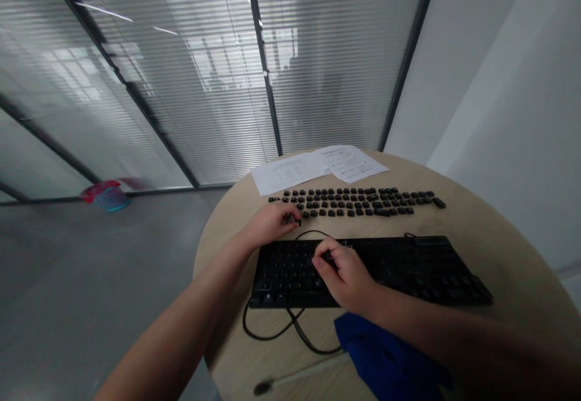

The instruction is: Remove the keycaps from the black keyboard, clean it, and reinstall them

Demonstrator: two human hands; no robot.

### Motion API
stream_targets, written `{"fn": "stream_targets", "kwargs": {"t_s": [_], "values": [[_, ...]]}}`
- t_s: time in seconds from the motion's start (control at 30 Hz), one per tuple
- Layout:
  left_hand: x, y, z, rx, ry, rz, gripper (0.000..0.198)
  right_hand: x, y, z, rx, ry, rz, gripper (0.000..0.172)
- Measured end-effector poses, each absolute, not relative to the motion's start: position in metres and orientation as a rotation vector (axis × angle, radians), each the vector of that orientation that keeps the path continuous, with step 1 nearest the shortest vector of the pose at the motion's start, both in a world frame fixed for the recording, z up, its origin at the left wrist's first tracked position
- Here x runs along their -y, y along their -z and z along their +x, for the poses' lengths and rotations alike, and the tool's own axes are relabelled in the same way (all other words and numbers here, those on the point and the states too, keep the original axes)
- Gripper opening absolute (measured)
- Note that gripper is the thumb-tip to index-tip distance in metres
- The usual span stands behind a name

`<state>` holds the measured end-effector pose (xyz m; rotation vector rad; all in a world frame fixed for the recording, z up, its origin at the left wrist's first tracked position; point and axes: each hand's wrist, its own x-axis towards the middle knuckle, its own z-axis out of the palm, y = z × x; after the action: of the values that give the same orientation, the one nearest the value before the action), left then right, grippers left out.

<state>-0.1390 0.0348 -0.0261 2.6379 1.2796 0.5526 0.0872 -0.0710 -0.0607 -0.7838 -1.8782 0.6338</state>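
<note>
A black keyboard (290, 268) lies across the round table, some of its key positions looking bare. Beyond it, several loose black keycaps (349, 212) are set out in rows. At the left end of the nearest row, my left hand (272, 222) pinches a small black keycap (298, 222) between thumb and fingers. My right hand (345, 274) is closed above the middle of the keyboard. Thin wire-like bits (347, 244) show behind its fingers, but most of what it grips is hidden.
Two printed sheets (290, 173) lie at the far edge of the wooden table (490, 225). A cable (313, 346), a blue cloth (385, 358) and a dark-tipped brush-like stick (290, 378) lie nearest me. A red-and-blue basket (111, 198) stands on the floor, left.
</note>
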Motion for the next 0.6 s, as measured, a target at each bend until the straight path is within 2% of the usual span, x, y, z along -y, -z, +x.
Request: {"fn": "stream_targets", "kwargs": {"t_s": [0.1,0.3,0.6], "values": [[-0.046,0.035,-0.131,-1.321,-0.493,2.712,0.015,0.072,0.061,0.088,1.871,-0.650,-0.762,0.011],[-0.050,0.048,-0.133,-1.381,-0.421,2.778,0.014,0.072,0.061,0.089,1.888,-0.719,-0.758,0.010],[-0.050,0.045,-0.138,-1.410,-0.373,2.815,0.018,0.071,0.062,0.090,1.902,-0.741,-0.782,0.012]]}}
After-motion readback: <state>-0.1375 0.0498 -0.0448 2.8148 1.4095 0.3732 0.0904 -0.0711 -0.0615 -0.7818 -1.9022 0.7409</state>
